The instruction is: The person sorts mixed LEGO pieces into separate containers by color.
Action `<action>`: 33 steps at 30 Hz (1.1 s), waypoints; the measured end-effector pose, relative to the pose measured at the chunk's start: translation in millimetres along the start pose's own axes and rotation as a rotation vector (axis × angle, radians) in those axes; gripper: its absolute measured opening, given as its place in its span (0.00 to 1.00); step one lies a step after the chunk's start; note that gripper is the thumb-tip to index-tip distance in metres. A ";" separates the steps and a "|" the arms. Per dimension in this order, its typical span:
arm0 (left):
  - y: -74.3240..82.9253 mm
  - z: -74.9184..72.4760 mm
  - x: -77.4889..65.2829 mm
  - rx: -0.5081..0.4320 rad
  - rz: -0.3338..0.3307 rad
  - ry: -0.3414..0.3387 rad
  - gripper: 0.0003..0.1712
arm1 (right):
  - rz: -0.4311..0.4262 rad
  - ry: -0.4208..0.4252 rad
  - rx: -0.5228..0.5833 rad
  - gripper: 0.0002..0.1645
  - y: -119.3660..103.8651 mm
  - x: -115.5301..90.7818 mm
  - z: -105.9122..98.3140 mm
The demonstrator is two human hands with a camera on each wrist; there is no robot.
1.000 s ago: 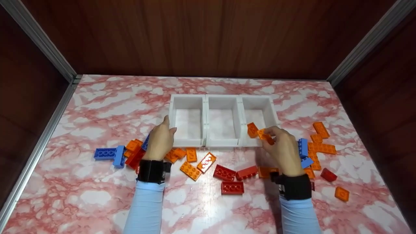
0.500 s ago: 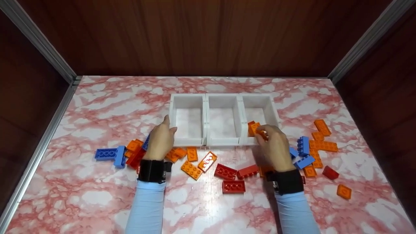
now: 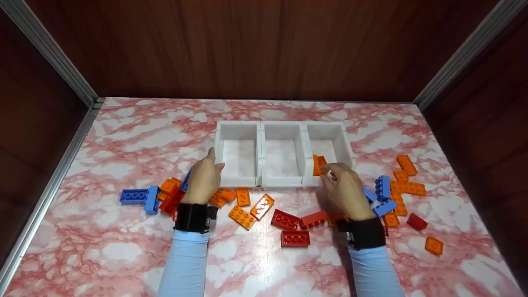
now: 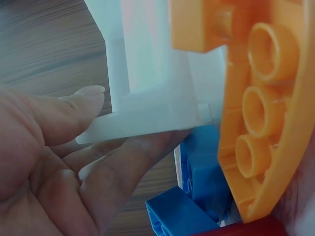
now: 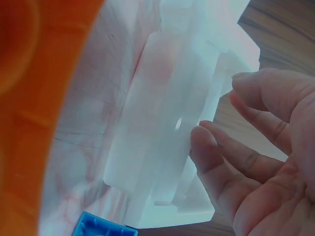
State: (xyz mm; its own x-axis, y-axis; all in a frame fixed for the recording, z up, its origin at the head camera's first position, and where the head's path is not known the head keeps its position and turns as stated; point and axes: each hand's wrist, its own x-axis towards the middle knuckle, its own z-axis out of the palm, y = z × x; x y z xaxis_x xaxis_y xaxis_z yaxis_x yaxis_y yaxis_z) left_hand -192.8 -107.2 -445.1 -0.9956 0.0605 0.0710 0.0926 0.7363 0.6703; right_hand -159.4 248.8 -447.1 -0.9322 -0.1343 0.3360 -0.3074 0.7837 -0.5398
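A white box (image 3: 260,181) made of three joined compartments stands in the middle of the table. My left hand (image 3: 203,179) holds its left front corner, with thumb and fingers on either side of the wall (image 4: 147,113) in the left wrist view. Orange bricks (image 3: 318,166) lie at the front of the right compartment. Over that compartment's front edge is my right hand (image 3: 345,187); in the right wrist view its thumb and fingers (image 5: 206,147) are apart, with nothing between them.
Orange bricks (image 3: 242,217) and red bricks (image 3: 295,238) lie before the box. Blue bricks (image 3: 134,196) are at left, partly hidden by my left hand. More blue bricks (image 3: 383,187) and orange bricks (image 3: 408,188) are at right. Wooden panels (image 3: 264,49) enclose the table.
My right hand has moved slightly left and let go of orange brick pieces, which now lie in the right compartment. The left hand keeps its place at the box.
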 end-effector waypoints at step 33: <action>-1.1 -1.3 -0.1 -0.021 0.004 -0.011 0.34 | -0.198 -0.346 -0.233 0.18 -28.4 -69.1 -15.2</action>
State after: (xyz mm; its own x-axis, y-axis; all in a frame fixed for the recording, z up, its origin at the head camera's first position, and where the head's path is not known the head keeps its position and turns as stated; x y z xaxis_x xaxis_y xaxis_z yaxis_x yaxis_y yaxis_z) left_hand -192.8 -108.9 -444.9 -0.9954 0.0708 0.0653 0.0963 0.7218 0.6854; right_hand -83.4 245.1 -443.2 -0.8809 -0.4587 0.1167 -0.4720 0.8327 -0.2896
